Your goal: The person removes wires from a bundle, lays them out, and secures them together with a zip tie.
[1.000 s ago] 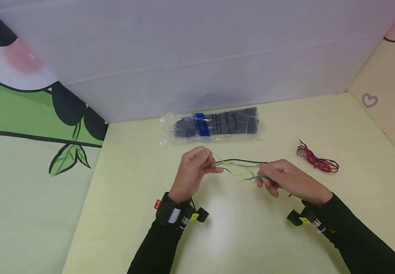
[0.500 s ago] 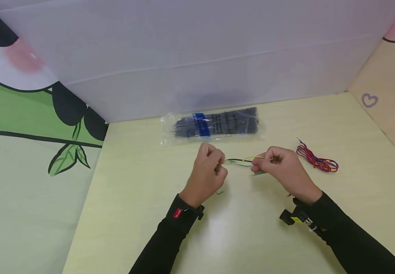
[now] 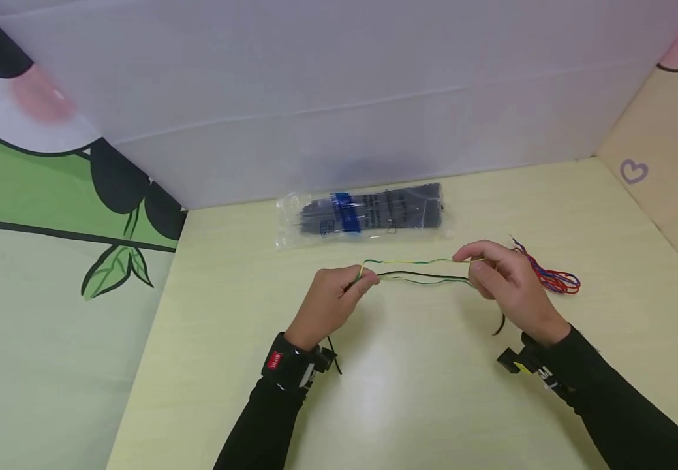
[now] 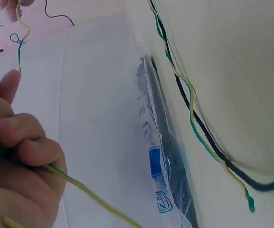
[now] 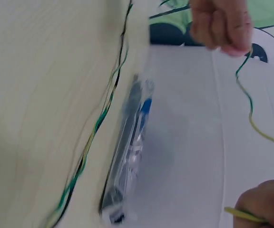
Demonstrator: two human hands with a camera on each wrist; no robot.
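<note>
Stretched between both hands is a thin yellow-and-green wire (image 3: pixel 409 262), raised above the table in the wrist views. My left hand (image 3: pixel 328 301) pinches it between thumb and curled fingers, and a length of it leaves the fist in the left wrist view (image 4: pixel 99 202). The right hand (image 3: pixel 511 284) pinches the other side with thumb and index finger; a short yellow end (image 5: pixel 241 213) sticks out of that hand in the right wrist view. Below, a black wire (image 3: pixel 415 273) and a second yellow-and-green wire (image 4: pixel 192 114) lie side by side on the table, partly hidden by the hands.
Against the back wall lies a clear bag of dark cable ties (image 3: pixel 397 210) with a blue band. A red-and-blue wire bundle (image 3: pixel 558 283) rests just right of the right hand. White panels (image 3: pixel 339 98) close off the back of the pale table (image 3: pixel 397 405).
The hands were close together, with the wire loosely bunched between them. They have since drawn apart, left hand leftward and right hand rightward, and the wire now runs nearly straight.
</note>
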